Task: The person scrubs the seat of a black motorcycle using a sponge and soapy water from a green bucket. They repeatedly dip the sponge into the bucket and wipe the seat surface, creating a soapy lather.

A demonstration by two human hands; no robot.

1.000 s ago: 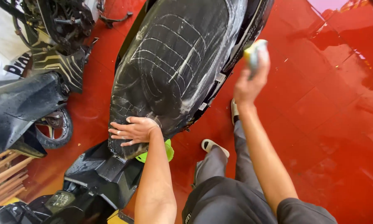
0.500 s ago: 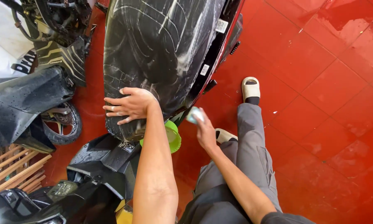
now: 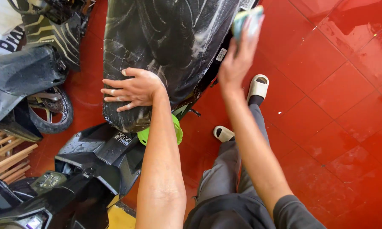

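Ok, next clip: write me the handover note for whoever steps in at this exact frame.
Left hand: flat, fingers spread, pressing on the near end of the black scooter seat.
Right hand: raised at the seat's right edge, gripping a soapy sponge.
Seat is wet, with white suds streaked over most of its top. A green container sits on the wet red tile floor under the seat's near end.
Done: suds spread over the seat.
Left: suds are not rinsed off.
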